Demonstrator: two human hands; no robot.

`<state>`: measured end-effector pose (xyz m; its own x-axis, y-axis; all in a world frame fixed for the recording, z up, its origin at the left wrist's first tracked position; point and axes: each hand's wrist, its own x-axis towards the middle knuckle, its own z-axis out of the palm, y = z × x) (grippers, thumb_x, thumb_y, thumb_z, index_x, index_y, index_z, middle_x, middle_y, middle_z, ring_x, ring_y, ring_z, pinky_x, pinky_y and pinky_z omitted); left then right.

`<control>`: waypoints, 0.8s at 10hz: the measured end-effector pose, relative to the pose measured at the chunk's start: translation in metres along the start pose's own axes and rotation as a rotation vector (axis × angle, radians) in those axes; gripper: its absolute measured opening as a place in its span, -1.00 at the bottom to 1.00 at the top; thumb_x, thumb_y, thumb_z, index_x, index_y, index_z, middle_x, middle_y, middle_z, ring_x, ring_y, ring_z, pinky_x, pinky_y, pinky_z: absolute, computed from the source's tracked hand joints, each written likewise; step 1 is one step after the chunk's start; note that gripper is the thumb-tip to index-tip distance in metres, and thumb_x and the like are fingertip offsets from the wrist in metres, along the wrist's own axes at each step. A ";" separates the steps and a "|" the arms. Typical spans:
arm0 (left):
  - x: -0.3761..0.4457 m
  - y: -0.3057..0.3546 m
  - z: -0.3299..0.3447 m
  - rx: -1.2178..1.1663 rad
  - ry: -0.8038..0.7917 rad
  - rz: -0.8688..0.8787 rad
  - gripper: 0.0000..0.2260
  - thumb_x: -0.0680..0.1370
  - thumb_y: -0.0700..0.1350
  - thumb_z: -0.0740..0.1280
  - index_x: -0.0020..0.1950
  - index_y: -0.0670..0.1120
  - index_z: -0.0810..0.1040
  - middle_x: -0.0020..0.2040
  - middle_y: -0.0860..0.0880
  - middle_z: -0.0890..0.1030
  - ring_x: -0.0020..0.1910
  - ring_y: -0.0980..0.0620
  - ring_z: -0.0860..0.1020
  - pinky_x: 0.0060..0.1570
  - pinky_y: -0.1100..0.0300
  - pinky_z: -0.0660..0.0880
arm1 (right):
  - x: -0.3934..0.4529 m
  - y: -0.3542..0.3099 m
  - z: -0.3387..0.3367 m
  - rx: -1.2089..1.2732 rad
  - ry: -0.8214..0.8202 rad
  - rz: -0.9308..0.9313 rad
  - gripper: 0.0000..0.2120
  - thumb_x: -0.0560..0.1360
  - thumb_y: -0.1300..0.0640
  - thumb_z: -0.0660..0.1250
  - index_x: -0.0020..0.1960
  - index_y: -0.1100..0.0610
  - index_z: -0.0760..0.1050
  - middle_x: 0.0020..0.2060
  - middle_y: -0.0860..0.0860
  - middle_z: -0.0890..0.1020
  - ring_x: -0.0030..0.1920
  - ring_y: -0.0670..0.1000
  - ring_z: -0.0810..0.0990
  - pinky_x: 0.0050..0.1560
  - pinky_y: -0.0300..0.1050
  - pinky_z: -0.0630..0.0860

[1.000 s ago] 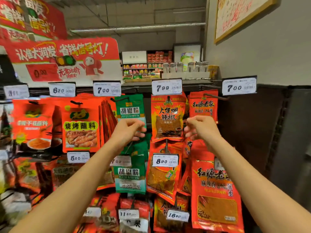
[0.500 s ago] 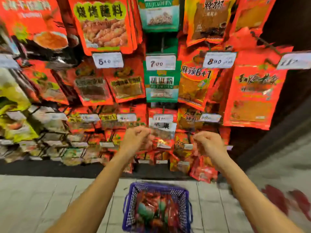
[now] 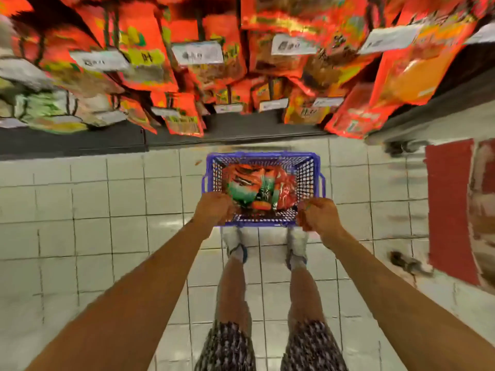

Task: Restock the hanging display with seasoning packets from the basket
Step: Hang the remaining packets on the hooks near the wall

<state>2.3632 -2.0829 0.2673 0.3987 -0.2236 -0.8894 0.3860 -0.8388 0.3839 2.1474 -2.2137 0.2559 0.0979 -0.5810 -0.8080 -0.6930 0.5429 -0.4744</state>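
Note:
A blue mesh basket (image 3: 263, 157) stands on the tiled floor in front of my feet. Red and green seasoning packets (image 3: 258, 187) lie piled inside it. My left hand (image 3: 214, 208) hangs over the basket's near left corner with its fingers loosely curled and nothing in it. Over the near right corner my right hand (image 3: 317, 216) is curled the same way, holding nothing. The hanging display (image 3: 214, 62) fills the top of the view with rows of red and orange packets and white price tags, all blurred.
The display's dark base (image 3: 107, 141) runs along the floor behind the basket. A red mat (image 3: 450, 204) lies on the white tiles (image 3: 93, 210) to the right. My legs and shoes (image 3: 237, 246) stand just behind the basket.
The view has swung down from the upper hooks to the floor. Both hands have dropped from the display to just above the basket's near edge, empty throughout.

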 end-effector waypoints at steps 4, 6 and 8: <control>0.249 -0.146 0.076 0.437 -0.191 -0.049 -0.80 0.65 -0.17 0.25 -0.17 0.00 0.50 0.07 -0.24 0.66 0.10 -0.22 0.65 0.13 -0.08 0.60 | 0.260 0.157 0.130 -0.695 -0.266 -0.015 -0.75 0.62 0.21 0.23 0.11 0.35 0.60 0.01 0.30 0.65 0.07 0.30 0.63 0.14 0.16 0.57; 0.339 -0.199 0.069 0.319 -0.088 -0.213 -0.75 0.66 -0.19 0.25 -0.21 0.01 0.44 -0.15 -0.02 0.57 -0.24 0.06 0.57 -0.21 0.17 0.59 | 0.349 0.164 0.216 -0.755 -0.227 -0.247 -0.72 0.57 0.14 0.33 0.26 0.17 0.53 0.07 0.21 0.63 0.10 0.25 0.61 -0.03 -0.07 0.50; 0.381 -0.209 0.081 0.070 -0.123 -0.343 -0.75 0.68 -0.24 0.13 -0.12 -0.14 0.53 -0.15 -0.14 0.58 -0.21 -0.05 0.56 -0.25 0.16 0.51 | 0.394 0.168 0.271 -1.038 -0.133 -0.389 -0.19 0.52 -0.02 0.43 0.57 0.18 0.05 0.49 0.28 0.18 0.47 0.33 0.23 0.28 0.24 0.49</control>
<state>2.3673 -2.0331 -0.1715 0.1519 0.0221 -0.9881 0.4199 -0.9065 0.0443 2.2628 -2.1875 -0.2370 0.4708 -0.4980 -0.7282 -0.8529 -0.4679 -0.2314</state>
